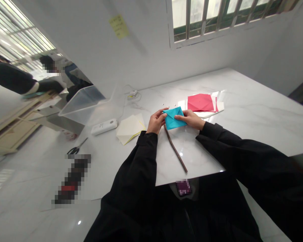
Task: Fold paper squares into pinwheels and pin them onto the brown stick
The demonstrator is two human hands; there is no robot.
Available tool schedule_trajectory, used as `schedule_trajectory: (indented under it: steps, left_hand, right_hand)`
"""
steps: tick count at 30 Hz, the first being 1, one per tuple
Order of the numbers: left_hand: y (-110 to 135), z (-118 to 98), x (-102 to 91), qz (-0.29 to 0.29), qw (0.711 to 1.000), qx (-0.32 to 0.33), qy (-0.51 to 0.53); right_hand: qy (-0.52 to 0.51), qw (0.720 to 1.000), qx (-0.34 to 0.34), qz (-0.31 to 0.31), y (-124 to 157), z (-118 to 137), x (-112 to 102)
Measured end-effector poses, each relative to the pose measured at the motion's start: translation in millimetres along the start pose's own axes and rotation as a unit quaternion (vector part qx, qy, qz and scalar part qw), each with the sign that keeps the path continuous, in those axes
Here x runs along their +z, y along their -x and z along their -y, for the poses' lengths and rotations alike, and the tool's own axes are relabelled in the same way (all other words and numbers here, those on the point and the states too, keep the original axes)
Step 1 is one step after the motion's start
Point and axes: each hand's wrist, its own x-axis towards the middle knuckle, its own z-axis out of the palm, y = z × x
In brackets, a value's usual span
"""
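My left hand and my right hand together hold a folded turquoise paper above the white marble table, pinching it from either side. A thin brown strip runs from just below the paper toward the near table edge. Behind my right hand lies a sheet of red-pink paper on white paper. A folded cream paper sits left of my left hand.
A white power bank, black-handled scissors and a clear plastic bin lie to the left. A white cable sits at the table's back. A blurred object lies at the near left. Two people stand beyond the table's left side.
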Motion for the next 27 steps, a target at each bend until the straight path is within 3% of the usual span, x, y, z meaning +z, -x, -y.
schedule_trajectory:
  steps: [7,22,27]
  left_hand:
    - [-4,7,0.6,-0.087,0.996,-0.022,0.022]
    - [-1,-2,5.5,-0.085,0.996,-0.015,0.037]
    - [-3,2,4.5,-0.110,0.993,-0.008,0.027]
  right_hand:
    - [-0.002,1.000,-0.011,-0.027,0,0,0]
    - [0.020,0.999,-0.032,-0.032,-4,-9,-2]
    - [0.020,0.999,-0.028,-0.034,-3,-6,-2]
